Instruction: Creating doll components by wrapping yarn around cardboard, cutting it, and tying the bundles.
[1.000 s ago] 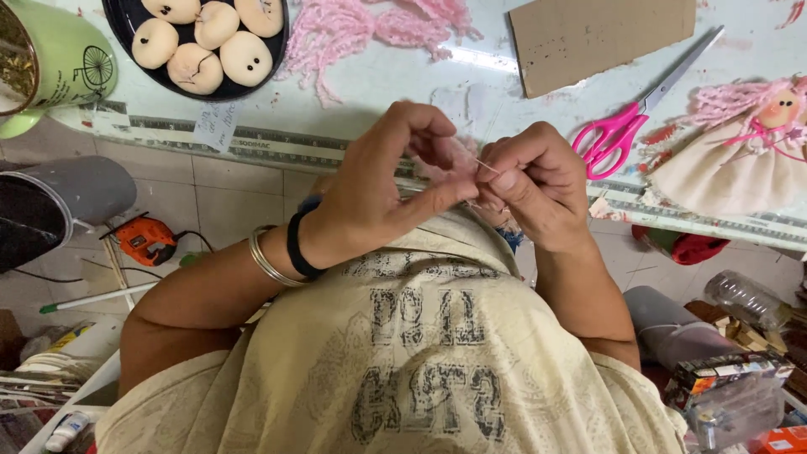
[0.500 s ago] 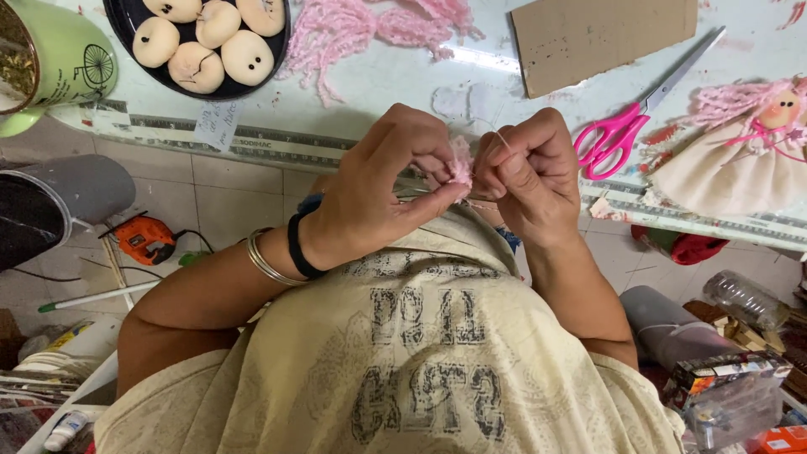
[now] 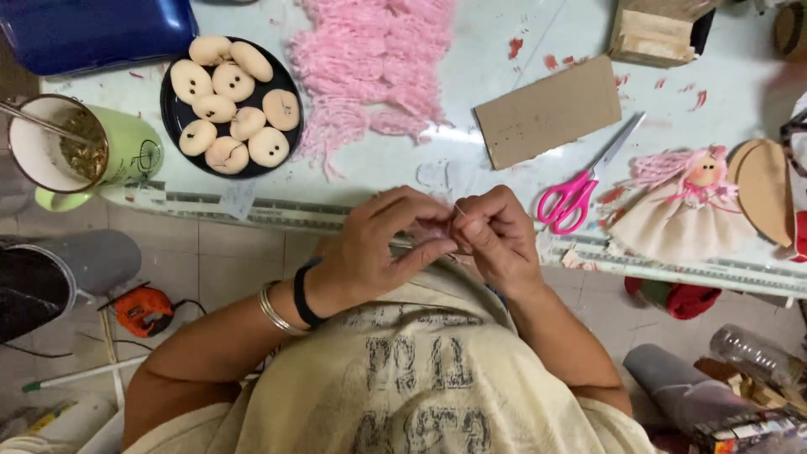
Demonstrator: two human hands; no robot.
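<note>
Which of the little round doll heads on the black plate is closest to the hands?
The doll head at the plate's lower right edge. It lies nearest the left hand; the others sit farther up or left.

Both hands meet at the near edge of the pale surface [image 3: 504,25]: the left hand [image 3: 378,252] and right hand [image 3: 498,240] pinch a thin needle [image 3: 459,210] between their fingers [image 3: 433,250]. Pink scissors [image 3: 580,189], pink yarn [image 3: 370,67] and a small doll [image 3: 685,206] lie beyond.

Small piece between fingers [image 3: 437,244] hidden; blue case [image 3: 92,29] cropped.
</note>
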